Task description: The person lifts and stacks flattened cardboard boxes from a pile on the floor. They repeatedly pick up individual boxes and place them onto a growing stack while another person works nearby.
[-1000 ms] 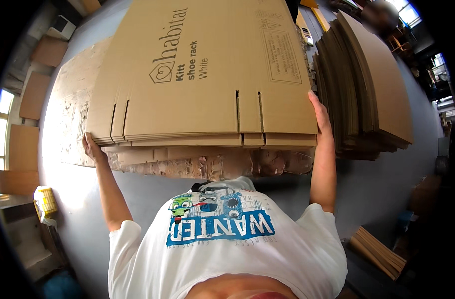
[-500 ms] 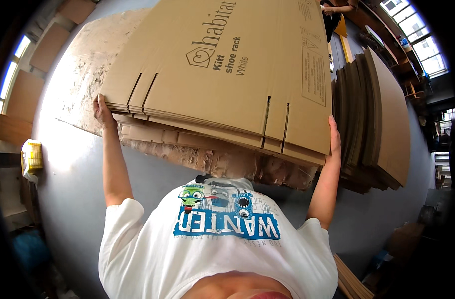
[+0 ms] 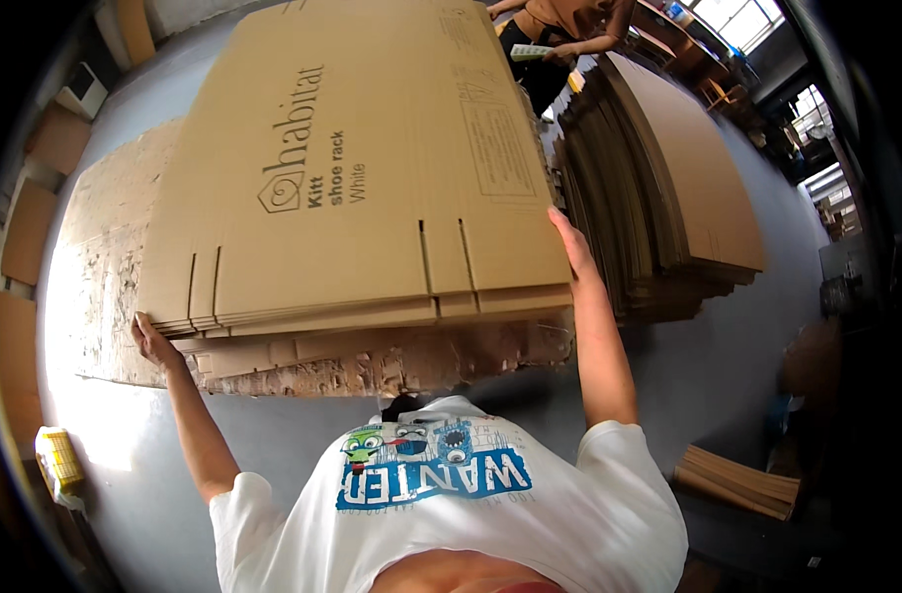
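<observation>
A thin stack of flattened cardboard cartons (image 3: 372, 198), brown with dark print and slots along the near edge, spreads before me. My left hand (image 3: 154, 341) grips its near left corner, thumb at the top edge and the other fingers mostly hidden below. Against the right side edge, near the front corner, my right hand (image 3: 574, 247) holds the stack; some of its fingers are hidden. More flat cardboard (image 3: 273, 348) shows beneath the stack's near edge, above a worn brown base sheet (image 3: 401, 376).
To the right stands a tall stack of cardboard sheets (image 3: 668, 168). Beyond the cartons is another person (image 3: 569, 25), with a pale flat item (image 3: 532, 51) by one hand. A cardboard bundle (image 3: 737, 481) lies at lower right, a yellow-and-white package (image 3: 60, 465) at left.
The carton stack has come lower and leftward in view, both hands still on it. My view has shifted, showing more of the other person and the bundle at lower right.
</observation>
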`<act>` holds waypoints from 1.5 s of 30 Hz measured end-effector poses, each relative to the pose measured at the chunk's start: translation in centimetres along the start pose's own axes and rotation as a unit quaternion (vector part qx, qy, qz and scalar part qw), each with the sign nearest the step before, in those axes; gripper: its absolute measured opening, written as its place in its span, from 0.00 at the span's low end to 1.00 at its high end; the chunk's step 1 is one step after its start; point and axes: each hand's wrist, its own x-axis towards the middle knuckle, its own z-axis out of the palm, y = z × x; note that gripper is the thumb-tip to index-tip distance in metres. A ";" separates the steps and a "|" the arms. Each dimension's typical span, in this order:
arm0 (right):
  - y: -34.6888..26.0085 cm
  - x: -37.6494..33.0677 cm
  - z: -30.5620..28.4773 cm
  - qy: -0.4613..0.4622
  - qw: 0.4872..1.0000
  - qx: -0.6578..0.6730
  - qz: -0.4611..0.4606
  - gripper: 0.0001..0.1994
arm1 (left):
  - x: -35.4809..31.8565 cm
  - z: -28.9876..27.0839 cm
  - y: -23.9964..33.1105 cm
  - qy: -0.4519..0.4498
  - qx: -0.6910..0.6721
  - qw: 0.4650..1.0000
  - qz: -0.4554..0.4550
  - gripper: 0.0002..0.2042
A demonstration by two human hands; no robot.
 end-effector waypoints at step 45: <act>0.2 -42.9 -82.0 0.523 0.813 -0.149 0.208 0.14 | -135.9 80.5 20.3 -0.695 -0.057 0.588 0.410 0.28</act>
